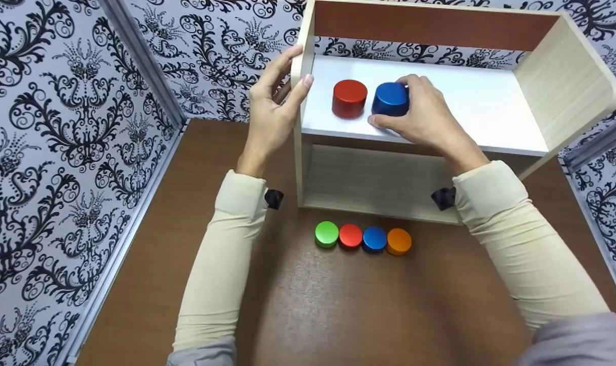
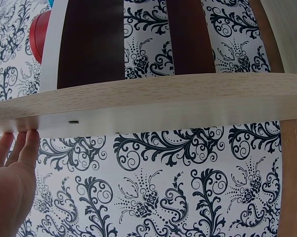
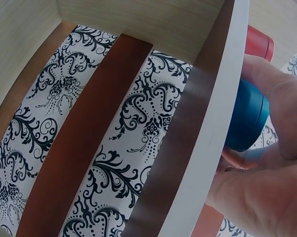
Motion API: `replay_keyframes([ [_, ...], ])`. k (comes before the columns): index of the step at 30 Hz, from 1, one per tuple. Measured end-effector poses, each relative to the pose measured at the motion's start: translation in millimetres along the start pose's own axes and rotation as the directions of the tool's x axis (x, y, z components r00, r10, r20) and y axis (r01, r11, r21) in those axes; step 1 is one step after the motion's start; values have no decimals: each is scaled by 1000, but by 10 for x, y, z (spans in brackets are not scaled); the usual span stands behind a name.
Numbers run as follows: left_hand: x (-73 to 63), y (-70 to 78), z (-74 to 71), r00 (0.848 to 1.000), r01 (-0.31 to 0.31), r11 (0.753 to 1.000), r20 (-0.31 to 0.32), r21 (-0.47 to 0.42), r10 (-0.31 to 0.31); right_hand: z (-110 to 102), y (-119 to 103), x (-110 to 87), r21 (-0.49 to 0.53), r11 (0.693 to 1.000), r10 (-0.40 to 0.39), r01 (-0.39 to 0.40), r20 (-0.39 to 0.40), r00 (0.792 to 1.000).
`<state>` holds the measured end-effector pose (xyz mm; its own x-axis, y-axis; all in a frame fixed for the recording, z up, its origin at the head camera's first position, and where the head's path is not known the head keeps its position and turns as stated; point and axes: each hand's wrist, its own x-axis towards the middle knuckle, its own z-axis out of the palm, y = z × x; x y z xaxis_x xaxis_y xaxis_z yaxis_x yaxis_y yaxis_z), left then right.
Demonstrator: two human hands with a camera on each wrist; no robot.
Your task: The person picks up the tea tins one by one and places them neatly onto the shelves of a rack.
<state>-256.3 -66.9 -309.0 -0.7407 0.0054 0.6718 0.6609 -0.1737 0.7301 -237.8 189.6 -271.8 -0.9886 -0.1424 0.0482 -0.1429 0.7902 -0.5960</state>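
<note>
The right hand [image 1: 425, 109] is clamped round the blue cylinder [image 1: 391, 99], on the white shelf [image 1: 470, 101] just right of the red cylinder [image 1: 349, 99], while the left hand [image 1: 271, 112] rests its fingers, fairly straight, against the side panel [image 2: 178, 116]. Best keep the blue one upright, loosen thumb and fingers evenly to avoid nudging the red, and press the panel only lightly.

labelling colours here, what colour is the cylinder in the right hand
The cylinder is blue, clearest in the head view.
</note>
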Motion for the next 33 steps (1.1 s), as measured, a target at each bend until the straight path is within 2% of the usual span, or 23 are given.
replay_keyframes([
  [21,4,-7,0,1000,-17,1000,5,-3,17,-89,128,-233,-1,1000,-26,26,-25,999],
  [27,4,-9,0,1000,-5,1000,4,3,5,-120,182,-327,1,1000,-16,17,-55,998],
  [33,6,-1,3,1000,11,1000,2,6,-11,-136,240,-443,20,999,-43,46,-105,994],
])
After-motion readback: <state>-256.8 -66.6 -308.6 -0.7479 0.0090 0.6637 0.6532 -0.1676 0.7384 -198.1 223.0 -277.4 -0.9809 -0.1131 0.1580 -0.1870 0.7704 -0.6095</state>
